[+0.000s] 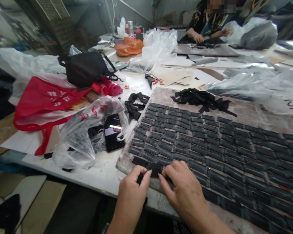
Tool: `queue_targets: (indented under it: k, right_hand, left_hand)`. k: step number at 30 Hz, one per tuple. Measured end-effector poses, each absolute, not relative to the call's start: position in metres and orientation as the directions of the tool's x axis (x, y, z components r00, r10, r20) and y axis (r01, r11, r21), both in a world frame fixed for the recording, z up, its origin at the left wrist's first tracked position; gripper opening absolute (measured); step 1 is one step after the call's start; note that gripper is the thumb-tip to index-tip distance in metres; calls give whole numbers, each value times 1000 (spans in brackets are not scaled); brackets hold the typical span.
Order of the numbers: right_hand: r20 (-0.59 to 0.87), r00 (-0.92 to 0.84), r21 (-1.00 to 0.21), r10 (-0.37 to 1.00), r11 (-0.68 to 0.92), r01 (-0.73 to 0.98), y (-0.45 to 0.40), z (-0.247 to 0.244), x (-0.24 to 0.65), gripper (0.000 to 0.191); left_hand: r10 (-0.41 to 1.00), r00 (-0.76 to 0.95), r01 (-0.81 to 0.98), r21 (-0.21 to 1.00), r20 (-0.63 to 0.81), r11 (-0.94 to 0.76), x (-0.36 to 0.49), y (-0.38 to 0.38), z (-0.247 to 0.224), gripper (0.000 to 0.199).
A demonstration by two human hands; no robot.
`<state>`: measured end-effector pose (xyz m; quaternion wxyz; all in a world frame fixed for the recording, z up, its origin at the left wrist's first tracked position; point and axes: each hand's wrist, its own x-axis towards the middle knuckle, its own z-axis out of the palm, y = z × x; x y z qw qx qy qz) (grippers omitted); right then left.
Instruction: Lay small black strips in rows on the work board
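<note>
Close to the near left corner of a worn board [123,162], my two hands are bent over a short black strip [154,169]. My left hand [134,185] is closed, its thumb and forefinger pinched together with black material tucked in the fingers. At the right end of the strip, my right hand [184,185] has its fingers curled down and its thumb close to the edge. What lies under its fingertips is hidden. Rows of flat black pieces [197,143], some with a glossy surface, cover much of the board. A heap of loose black strips [202,99] lies along its far side.
Left of the board are a phone [113,133], a clear plastic bag [75,139], a red bag [48,100] and a black bag [85,68]. More black strips [136,104] lie by the board's far left corner. Across the table sits another person [205,22] beside plastic bags.
</note>
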<state>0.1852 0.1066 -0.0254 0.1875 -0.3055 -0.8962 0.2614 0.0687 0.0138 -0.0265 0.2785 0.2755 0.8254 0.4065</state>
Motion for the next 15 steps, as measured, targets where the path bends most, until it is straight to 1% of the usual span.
queue_targets:
  k: [4, 10, 12, 15]
  right_hand:
    - [165, -727, -575, 667, 664, 478, 110, -25, 179, 16]
    - [165, -709, -543, 686, 663, 515, 112, -26, 174, 16]
    - [167, -710, -527, 684, 671, 522, 112, -26, 174, 16]
    - [161, -718, -504, 678, 682, 530, 113, -27, 173, 16]
  left_hand:
    - [675, -709, 368, 711, -202, 599, 66, 18, -31, 21]
    - [653, -704, 456, 529, -278, 716, 65, 28, -24, 10]
    - [655, -704, 482, 493, -275, 724, 64, 29, -24, 9]
    - [675, -693, 515, 480, -254, 710, 63, 28, -26, 9]
